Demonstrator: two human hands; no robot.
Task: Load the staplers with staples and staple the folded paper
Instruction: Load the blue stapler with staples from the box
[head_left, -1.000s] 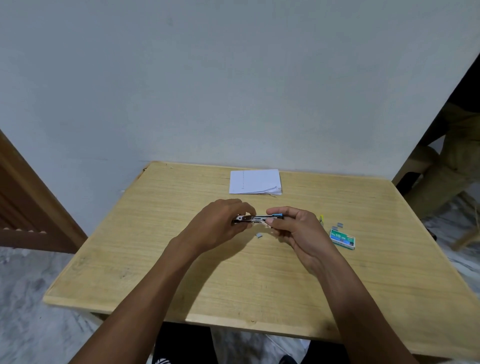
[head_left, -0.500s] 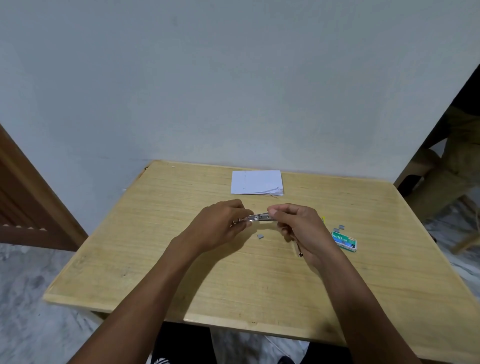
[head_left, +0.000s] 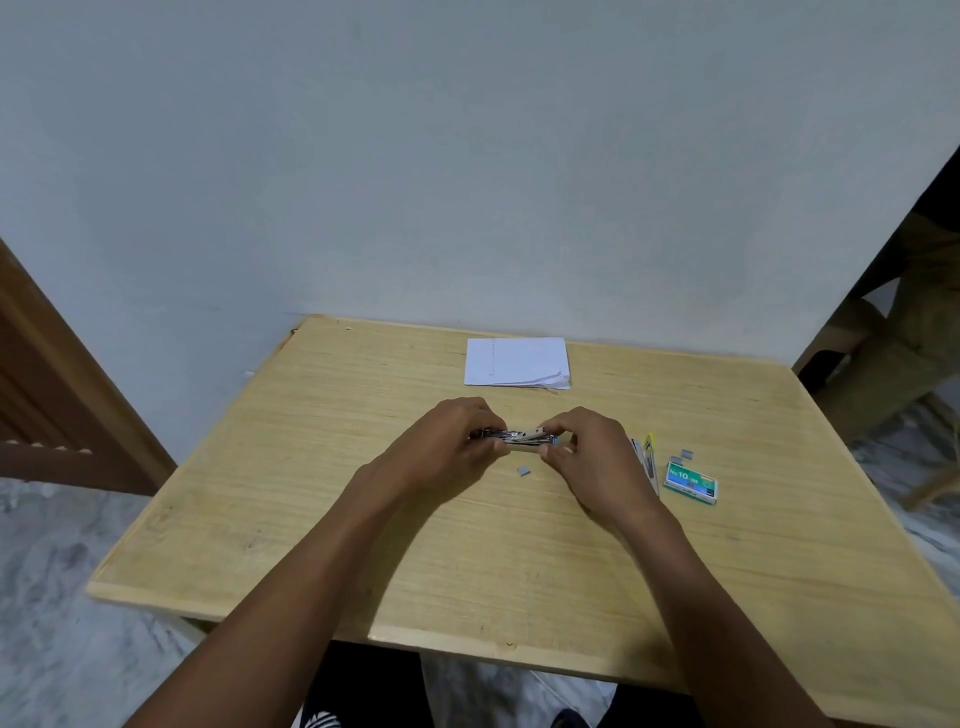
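Note:
A small metal stapler (head_left: 517, 437) with a bit of blue at its right end is held level above the middle of the table. My left hand (head_left: 451, 441) grips its left end and my right hand (head_left: 592, 457) pinches its right end. A second stapler (head_left: 647, 457), yellow-tipped, lies on the table just right of my right hand. A green staple box (head_left: 692, 483) sits beside it. Loose staple strips lie under the held stapler (head_left: 524, 471) and near the box (head_left: 688, 453). The folded white paper (head_left: 517, 362) rests at the table's far edge.
The wooden table (head_left: 363, 545) stands against a grey wall. A wooden door frame (head_left: 62, 395) is at the left. A seated person's leg (head_left: 904, 332) and a chair are at the far right, beyond the table's corner.
The stapler's two parts, spread apart a second ago, now lie together between my hands. My right hand has turned over onto the stapler's right end. My left hand has barely moved.

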